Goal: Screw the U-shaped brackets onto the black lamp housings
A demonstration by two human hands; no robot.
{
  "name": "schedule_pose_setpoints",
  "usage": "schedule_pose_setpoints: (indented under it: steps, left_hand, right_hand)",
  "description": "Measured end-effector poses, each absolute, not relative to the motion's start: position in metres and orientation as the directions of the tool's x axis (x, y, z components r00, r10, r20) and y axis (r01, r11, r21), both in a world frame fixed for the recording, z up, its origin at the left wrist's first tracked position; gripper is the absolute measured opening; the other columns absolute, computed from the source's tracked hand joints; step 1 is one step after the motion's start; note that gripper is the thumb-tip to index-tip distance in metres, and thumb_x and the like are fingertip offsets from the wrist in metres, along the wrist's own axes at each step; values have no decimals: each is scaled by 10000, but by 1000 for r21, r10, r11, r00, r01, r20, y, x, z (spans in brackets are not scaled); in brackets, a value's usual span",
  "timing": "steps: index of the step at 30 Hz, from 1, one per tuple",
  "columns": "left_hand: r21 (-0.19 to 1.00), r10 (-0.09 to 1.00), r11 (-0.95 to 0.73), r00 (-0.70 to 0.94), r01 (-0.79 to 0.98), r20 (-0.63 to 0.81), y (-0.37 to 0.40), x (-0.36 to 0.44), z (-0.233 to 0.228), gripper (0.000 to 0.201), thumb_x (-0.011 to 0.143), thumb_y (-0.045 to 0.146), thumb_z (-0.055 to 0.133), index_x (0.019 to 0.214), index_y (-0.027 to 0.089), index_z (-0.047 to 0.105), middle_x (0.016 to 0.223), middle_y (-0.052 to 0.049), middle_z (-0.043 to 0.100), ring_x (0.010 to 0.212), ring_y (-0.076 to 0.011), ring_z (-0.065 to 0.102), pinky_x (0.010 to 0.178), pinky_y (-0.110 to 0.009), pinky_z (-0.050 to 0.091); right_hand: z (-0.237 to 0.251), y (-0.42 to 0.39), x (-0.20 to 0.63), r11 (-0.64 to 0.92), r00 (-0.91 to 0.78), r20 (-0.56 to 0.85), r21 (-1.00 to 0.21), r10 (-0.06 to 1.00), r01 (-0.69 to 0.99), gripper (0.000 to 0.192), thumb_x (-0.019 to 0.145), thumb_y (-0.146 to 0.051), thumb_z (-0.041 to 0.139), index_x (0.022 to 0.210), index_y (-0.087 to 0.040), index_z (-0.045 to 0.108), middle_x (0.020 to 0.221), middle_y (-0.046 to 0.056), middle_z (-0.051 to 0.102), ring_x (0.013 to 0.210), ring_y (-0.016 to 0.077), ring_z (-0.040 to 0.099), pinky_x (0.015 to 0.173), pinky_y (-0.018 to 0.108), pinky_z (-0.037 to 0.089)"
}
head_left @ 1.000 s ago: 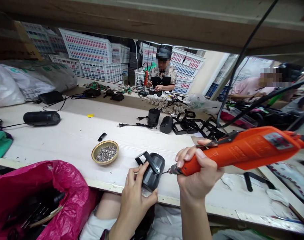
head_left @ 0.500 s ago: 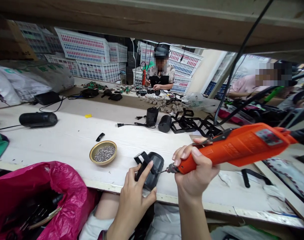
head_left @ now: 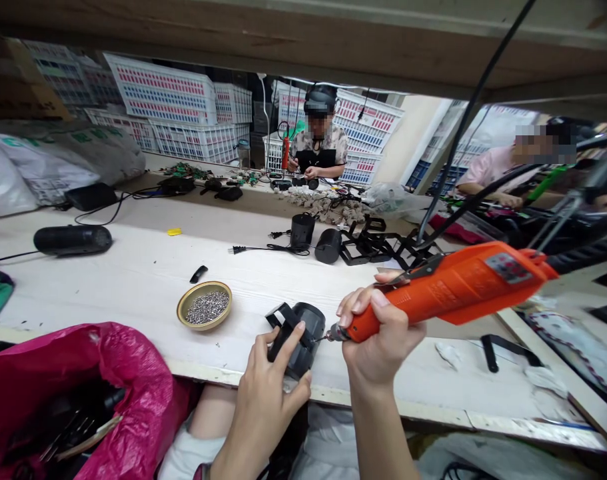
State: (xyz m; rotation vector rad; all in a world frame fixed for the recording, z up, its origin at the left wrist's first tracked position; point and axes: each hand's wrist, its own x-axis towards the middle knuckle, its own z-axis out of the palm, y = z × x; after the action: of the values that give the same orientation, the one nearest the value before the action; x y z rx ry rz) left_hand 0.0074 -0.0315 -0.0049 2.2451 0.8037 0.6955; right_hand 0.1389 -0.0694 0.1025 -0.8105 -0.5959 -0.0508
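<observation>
At the far left, a black cylindrical device (head_left: 72, 240) lies on its side on the white bench top (head_left: 133, 267), its cord running off leftward. Below it, a pink plastic bag (head_left: 148, 373) holding dark parts bulges up against the bench's front edge (head_left: 223, 373). A bowl (head_left: 204, 325) of small metal screws (head_left: 208, 307) sits back from that edge, with a small black piece (head_left: 198, 273) just behind it. A strip of white surface separates the bowl from the work.

The left hand (head_left: 270, 377) is clasped over a black cylindrical housing (head_left: 314, 320), near the front edge: the index finger presses along a black U-shaped bracket (head_left: 290, 316) set across the housing, and the thumb braces its near end. Behind, well apart, stand two more dark cylinders (head_left: 302, 231), one with a plug cord, beside a heap of black brackets (head_left: 366, 247).

The right hand (head_left: 383, 327) is closed around an orange electric screwdriver (head_left: 448, 283), tilted with its bit pointing left at the bracket's end; whether the tip is seated is too small to tell. Further right, a loose black bracket (head_left: 490, 353) lies near a raised wooden rail (head_left: 528, 347).
</observation>
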Motion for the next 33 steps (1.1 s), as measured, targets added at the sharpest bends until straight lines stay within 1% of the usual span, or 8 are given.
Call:
schedule_pose_setpoints:
  steps: [7,12,16,20,22,27,30,33]
  left_hand:
    - [709,686,-617,674,340,274,-31,7,-6,716,903,256,633,1527,502,381,1298,-77,477,1287,-324,549,967,-502,576]
    - [708,692,-611,674,355,259,-30,7,-4,699,900,261,623,1525,483,400,1295,-84,486,1276,-327,564,920,-483,597]
    - [732,701,-588,669,344,249,-29,8,-3,692,902,284,613,1518,509,392,1282,-71,487,1286,-324,558,934,-493,587]
    - [772,732,-533,647,346,215,-26,8,-2,645,902,315,605,1499,491,436,1281,-59,505,1237,-306,594,955,-489,578]
    - [780,731,-522,652,345,201,-24,8,-2,648,889,324,616,1498,471,450,1280,-60,511,1225,-301,602,961,-479,576]
    - [800,746,-492,640,344,184,-23,14,-2,655,875,322,613,1503,427,458,1247,-61,500,1168,-280,614,958,-467,568]
    - [806,757,-484,624,341,191,-22,19,2,641,864,305,611,1481,428,488,1212,-51,499,1146,-278,618,974,-478,553]
    - [829,767,-448,620,334,165,-19,20,5,634,877,312,597,1491,412,479,1198,-50,491,1142,-279,624,980,-478,548]
  right_hand:
    - [97,-64,137,701,833,512,-672,208,238,131,848,-195,626,973,-184,587,580,-62,529,387,119,482,435,242,421]
    - [96,-61,137,682,833,515,-684,200,260,140,839,-189,633,970,-189,583,580,-63,530,382,123,482,420,239,416]
    - [95,-59,136,682,822,533,-678,201,273,124,860,-185,630,974,-187,582,583,-64,526,383,117,480,411,232,411]
    - [95,-52,134,697,810,553,-660,198,280,104,875,-192,624,946,-197,549,575,-77,504,376,109,471,383,213,390]
    - [96,-47,135,684,797,554,-680,241,265,98,874,-205,620,934,-196,543,561,-81,499,368,106,461,375,213,393]
    - [94,-35,142,646,728,546,-740,415,187,121,870,-253,643,928,-184,561,555,-74,521,348,100,448,357,209,381]
    - [93,-29,148,597,707,526,-781,473,183,162,857,-279,667,932,-177,566,598,-62,546,363,101,479,355,205,383]
    - [94,-23,153,577,710,498,-801,498,157,194,840,-313,665,925,-176,557,584,-66,539,358,98,469,351,203,377]
